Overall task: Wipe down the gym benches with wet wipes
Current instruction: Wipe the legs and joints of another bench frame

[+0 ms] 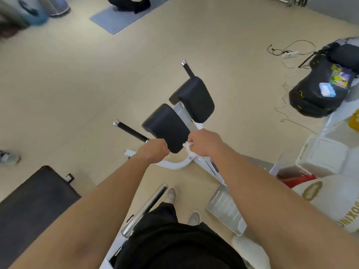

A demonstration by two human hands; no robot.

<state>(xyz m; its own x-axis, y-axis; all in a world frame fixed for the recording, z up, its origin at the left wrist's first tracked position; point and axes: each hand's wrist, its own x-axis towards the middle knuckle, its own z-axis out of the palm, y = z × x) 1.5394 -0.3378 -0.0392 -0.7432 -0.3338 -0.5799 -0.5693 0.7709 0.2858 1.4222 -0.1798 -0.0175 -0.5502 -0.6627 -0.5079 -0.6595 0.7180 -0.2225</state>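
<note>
A white-framed gym bench stands in front of me with two black pads side by side, the near left pad and the far right pad. My right hand grips a crumpled white wet wipe against the near edge of the left pad. My left hand is curled at that pad's near left corner, by the black handle; its fingers are hidden.
A flat black bench lies at lower left. A black punching bag carrying a wipes packet and white boxing gear sit at right, with cables on the floor. A grey mat lies far back. Someone's shoe shows at left.
</note>
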